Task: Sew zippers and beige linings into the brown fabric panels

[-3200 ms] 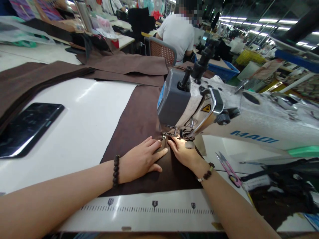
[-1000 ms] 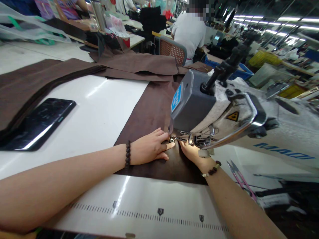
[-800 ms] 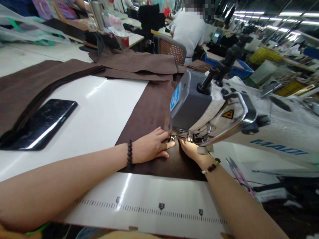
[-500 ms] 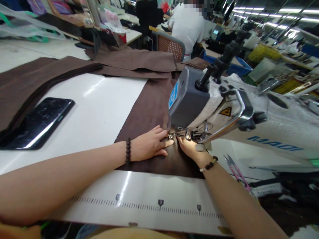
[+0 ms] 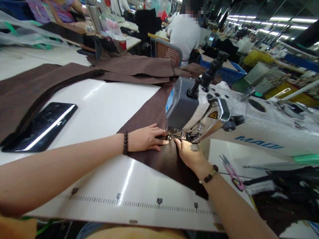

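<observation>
A dark brown piece of leather-like material [image 5: 149, 109] lies under the needle area of a sewing machine [image 5: 184, 106]. My left hand [image 5: 147, 137] rests flat on it, fingers spread, the tips just left of the presser foot [image 5: 169, 137]. On the other side of the foot, my right hand [image 5: 190, 154] lies on the piece with a finger stretched toward the foot. The machine head partly hides that hand's other fingers. The piece's near edge slants down to the right, its corner by my right wrist.
A black phone [image 5: 45, 127] lies at left beside stacked brown pieces [image 5: 32, 86]. Pink-handled thread snips [image 5: 233, 172] lie right of my right forearm. A printed ruler scale [image 5: 139, 204] runs along the table's front. A person in white [image 5: 185, 36] sits beyond, by a chair [image 5: 168, 53].
The brown piece has turned: its near edge, level before, now slopes down to the right. Both hands remain beside the presser foot. The camera view has shifted slightly.
</observation>
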`<state>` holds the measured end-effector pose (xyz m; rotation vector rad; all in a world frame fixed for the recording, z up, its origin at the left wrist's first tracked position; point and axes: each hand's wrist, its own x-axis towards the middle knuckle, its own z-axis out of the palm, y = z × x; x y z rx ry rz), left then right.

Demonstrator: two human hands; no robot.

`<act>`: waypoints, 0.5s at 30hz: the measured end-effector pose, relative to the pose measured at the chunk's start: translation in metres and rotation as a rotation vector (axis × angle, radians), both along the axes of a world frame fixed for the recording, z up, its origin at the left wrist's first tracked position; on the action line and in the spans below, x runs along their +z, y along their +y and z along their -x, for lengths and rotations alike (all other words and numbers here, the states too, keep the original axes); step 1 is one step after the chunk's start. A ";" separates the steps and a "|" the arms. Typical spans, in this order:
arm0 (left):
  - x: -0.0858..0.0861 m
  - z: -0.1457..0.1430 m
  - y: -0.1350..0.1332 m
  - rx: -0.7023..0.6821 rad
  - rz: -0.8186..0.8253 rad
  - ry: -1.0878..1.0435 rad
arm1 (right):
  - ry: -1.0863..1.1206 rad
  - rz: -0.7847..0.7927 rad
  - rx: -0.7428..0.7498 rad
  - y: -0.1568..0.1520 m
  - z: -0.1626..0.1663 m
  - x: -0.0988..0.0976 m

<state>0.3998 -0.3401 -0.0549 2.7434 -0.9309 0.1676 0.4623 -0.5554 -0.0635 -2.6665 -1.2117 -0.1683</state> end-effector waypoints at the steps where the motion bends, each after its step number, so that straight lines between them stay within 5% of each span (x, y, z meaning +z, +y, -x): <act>1: 0.002 -0.004 0.009 -0.007 -0.042 0.005 | -0.022 0.016 -0.026 -0.005 0.013 0.005; 5: 0.014 -0.011 0.031 0.121 -0.152 0.011 | -0.113 0.099 -0.052 -0.028 0.066 0.012; 8: 0.024 0.000 0.014 0.172 -0.136 0.025 | -0.114 0.068 0.007 -0.036 0.086 0.006; 12: 0.031 0.032 -0.030 0.152 -0.106 0.071 | -0.019 -0.037 0.101 -0.049 0.074 0.014; 15: 0.032 0.052 -0.052 0.180 -0.143 0.102 | 0.109 -0.192 0.173 -0.086 0.057 0.046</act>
